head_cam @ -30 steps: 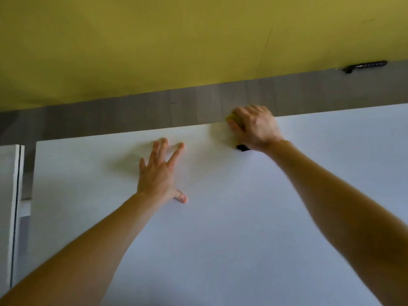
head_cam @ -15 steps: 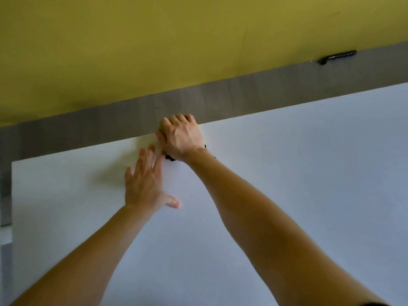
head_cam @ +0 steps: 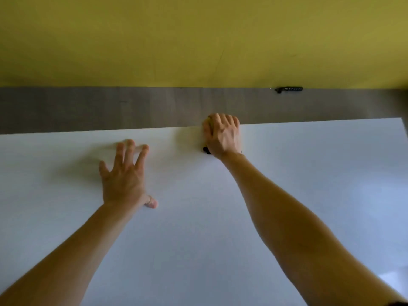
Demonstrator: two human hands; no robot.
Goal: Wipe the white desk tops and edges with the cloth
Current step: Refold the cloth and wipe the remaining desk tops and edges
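A white desk top (head_cam: 198,217) fills the lower part of the head view. At its far edge my right hand (head_cam: 224,135) grips a yellow cloth (head_cam: 208,123), fingers curled over the edge; only a small yellow part and a dark corner (head_cam: 206,150) of the cloth show under the hand. My left hand (head_cam: 125,177) lies flat on the desk top to the left, fingers spread and straight, holding nothing.
Beyond the desk's far edge runs a grey wood-grain strip (head_cam: 110,109), and above it a yellow wall (head_cam: 198,40). A small black object (head_cam: 288,89) lies at the strip's top right. The desk's right corner (head_cam: 403,124) shows at the frame edge.
My right hand with the cloth slid left along the far edge until it met my left hand, then back to the right. My left hand stayed flat on the desk.
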